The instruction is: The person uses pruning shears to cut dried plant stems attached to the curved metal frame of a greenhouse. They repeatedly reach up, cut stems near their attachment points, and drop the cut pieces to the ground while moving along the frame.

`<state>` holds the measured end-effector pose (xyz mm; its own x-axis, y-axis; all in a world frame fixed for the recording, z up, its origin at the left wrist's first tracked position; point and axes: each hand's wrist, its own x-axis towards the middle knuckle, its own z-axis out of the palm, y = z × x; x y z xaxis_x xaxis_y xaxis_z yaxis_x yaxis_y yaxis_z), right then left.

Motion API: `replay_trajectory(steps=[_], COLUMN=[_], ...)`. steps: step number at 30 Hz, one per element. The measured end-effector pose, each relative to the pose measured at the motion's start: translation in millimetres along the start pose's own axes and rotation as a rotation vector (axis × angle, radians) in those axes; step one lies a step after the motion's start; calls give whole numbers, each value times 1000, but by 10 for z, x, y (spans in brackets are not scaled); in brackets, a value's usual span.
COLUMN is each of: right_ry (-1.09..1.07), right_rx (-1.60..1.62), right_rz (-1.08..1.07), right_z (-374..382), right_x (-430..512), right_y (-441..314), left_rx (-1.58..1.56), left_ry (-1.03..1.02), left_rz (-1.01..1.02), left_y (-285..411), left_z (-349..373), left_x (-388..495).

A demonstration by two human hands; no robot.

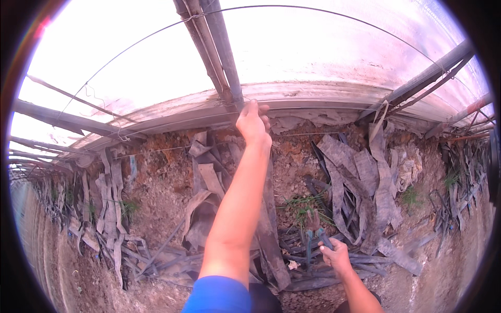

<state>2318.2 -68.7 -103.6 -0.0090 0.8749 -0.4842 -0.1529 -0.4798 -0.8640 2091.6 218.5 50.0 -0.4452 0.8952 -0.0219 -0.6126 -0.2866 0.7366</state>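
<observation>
My left hand (254,123) reaches up to the foot of the wooden poles (231,84), its fingers curled beside a thin wire (313,107) that runs along the plastic sheeting. Whether the fingers pinch the wire cannot be made out. Lower right, my right hand (337,256) grips a plier-like cutting tool (324,238) by one blue-green handle; its other handle stands apart from the hand and its rusty jaws point away from me. Below my left forearm hang strips of worn grey drip tape or sheeting (270,231).
More grey strips hang at the right (362,176) and left (111,195) over an earth bank (164,203). Slanting poles (419,80) and translucent plastic sheeting (313,51) rise ahead. Tufts of grass (303,205) grow on the bank, and flattened black tubing (313,283) lies at its foot.
</observation>
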Motion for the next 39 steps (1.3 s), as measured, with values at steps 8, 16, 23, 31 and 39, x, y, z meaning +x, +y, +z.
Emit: replay_trajectory(steps=[8, 16, 23, 31, 39], right_ry=[-48, 0, -2, 0, -8], right_rx=[-205, -328, -355, -393, -440], right_rz=[-485, -682, -804, -847, -755], right_z=[823, 1725, 1874, 2098, 2080], right_x=[511, 1000, 1148, 1165, 1133], right_y=[-1289, -1853, -1922, -2159, -2163], left_rx=[603, 605, 262, 113, 259], left_ry=[-884, -422, -587, -541, -486], left_rz=[-288, 91, -155, -30, 1], left_y=[97, -8, -17, 104, -60], left_z=[-1103, -951, -939, -720, -834], left_x=[-884, -474, -224, -193, -63])
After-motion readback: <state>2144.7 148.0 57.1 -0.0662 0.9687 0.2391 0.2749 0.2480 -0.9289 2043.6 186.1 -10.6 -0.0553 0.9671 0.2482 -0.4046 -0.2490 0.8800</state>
